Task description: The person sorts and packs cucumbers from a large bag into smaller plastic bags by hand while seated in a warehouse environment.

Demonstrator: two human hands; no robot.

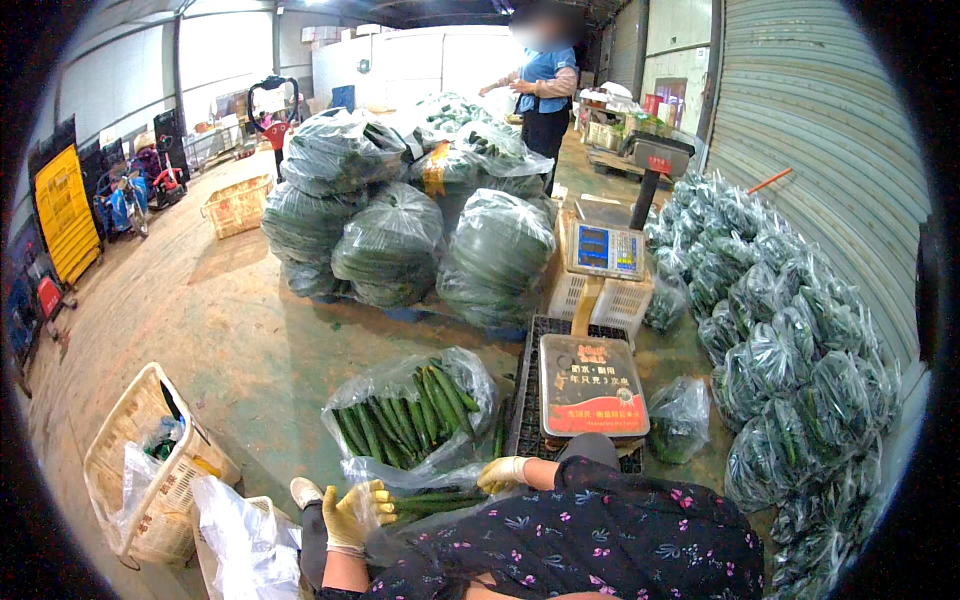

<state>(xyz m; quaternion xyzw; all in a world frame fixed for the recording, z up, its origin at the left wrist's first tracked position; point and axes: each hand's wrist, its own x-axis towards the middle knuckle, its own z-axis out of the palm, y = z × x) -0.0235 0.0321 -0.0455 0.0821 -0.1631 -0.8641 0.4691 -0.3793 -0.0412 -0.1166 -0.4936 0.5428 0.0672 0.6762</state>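
Observation:
Both of my hands wear pale yellow gloves. My left hand [357, 512] is open, fingers apart, at the left end of a few loose dark green cucumbers [437, 501] lying in front of me. At their right end, my right hand [503, 474] has its fingers bent in and closed on the cucumber ends. Just beyond lies an opened clear plastic bag [470, 372] with many cucumbers [405, 420] laid side by side in it. My sleeve and lap hide part of the nearest cucumbers.
A platform scale [592, 385] with a display [606, 250] stands at right. Bagged cucumbers [497, 255] are stacked ahead; smaller bags [790, 365] line the shutter [810, 130]. Left are a crate [150, 440] and white plastic bags [245, 535]. A person [545, 85] stands behind the stack.

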